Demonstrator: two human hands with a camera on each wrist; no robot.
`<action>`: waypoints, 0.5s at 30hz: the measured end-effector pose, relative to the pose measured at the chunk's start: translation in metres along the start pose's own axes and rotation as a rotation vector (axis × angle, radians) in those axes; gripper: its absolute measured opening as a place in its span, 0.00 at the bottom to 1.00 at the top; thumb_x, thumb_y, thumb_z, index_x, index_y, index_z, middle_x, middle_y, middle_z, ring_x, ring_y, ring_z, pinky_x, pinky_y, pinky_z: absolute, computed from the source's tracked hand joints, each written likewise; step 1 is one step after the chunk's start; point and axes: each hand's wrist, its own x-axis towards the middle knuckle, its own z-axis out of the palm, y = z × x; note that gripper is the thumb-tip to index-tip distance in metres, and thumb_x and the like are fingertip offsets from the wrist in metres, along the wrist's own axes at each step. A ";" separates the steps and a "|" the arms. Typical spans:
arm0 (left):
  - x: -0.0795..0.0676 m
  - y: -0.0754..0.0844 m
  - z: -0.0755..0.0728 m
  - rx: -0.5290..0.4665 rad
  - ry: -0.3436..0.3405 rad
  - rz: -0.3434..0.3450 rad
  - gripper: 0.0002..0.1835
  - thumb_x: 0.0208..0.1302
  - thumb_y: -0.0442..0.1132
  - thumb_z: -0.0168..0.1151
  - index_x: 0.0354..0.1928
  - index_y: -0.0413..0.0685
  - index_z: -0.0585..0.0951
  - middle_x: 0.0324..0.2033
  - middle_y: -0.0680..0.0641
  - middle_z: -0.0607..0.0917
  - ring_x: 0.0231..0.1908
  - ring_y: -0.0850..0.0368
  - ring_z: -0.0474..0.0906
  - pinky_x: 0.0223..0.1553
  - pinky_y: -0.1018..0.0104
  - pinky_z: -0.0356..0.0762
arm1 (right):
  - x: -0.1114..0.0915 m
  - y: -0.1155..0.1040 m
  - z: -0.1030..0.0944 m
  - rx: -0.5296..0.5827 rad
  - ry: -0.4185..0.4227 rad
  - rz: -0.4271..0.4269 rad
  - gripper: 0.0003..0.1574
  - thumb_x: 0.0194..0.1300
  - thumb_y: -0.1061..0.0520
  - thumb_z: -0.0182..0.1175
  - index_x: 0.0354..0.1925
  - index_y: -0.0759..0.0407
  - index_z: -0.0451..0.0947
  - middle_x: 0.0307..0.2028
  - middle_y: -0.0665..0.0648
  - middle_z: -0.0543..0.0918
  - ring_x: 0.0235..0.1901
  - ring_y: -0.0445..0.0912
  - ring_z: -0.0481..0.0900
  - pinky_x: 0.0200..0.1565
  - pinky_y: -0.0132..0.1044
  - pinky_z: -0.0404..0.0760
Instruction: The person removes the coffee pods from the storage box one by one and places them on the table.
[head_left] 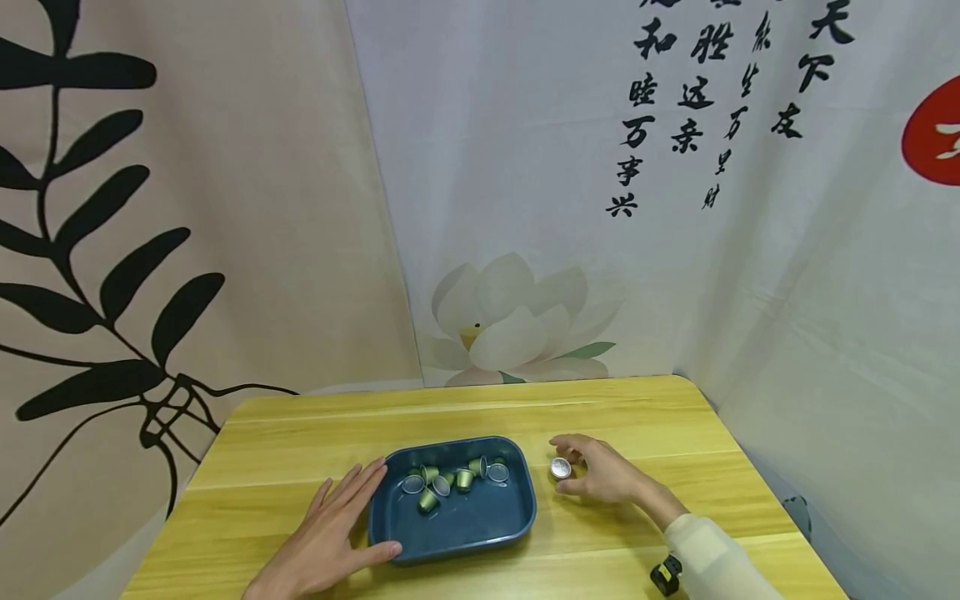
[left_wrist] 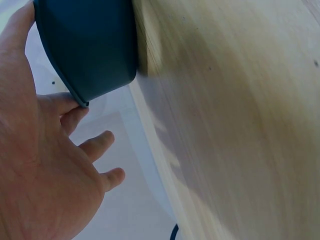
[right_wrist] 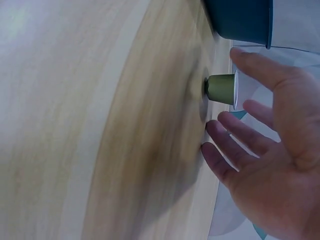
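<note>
A green coffee capsule (head_left: 560,468) with a silver lid stands upright on the table to the right of the dark blue tray (head_left: 480,546). My right hand (head_left: 606,472) reaches around it, thumb and fingers spread to either side. In the right wrist view, gaps show between the capsule (right_wrist: 221,89) and the fingers (right_wrist: 242,132). My left hand (head_left: 330,529) lies along the tray's left side, its spread fingers and thumb at the rim. In the left wrist view, two fingertips touch the tray's corner (left_wrist: 95,75). Several green capsules (head_left: 428,501) lie scattered inside the tray.
The yellow wood-grain table (head_left: 315,433) extends around the tray, with its back edge close to a hanging printed cloth (head_left: 525,192). A black device (head_left: 666,575) sits by the right sleeve (head_left: 712,554).
</note>
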 end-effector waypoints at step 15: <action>-0.001 0.000 0.001 -0.021 0.015 0.019 0.62 0.65 0.79 0.71 0.92 0.58 0.60 0.91 0.49 0.62 0.89 0.30 0.57 0.81 0.13 0.48 | -0.002 -0.026 -0.008 -0.018 0.090 -0.067 0.49 0.77 0.42 0.74 0.85 0.54 0.68 0.82 0.62 0.75 0.82 0.66 0.73 0.80 0.72 0.74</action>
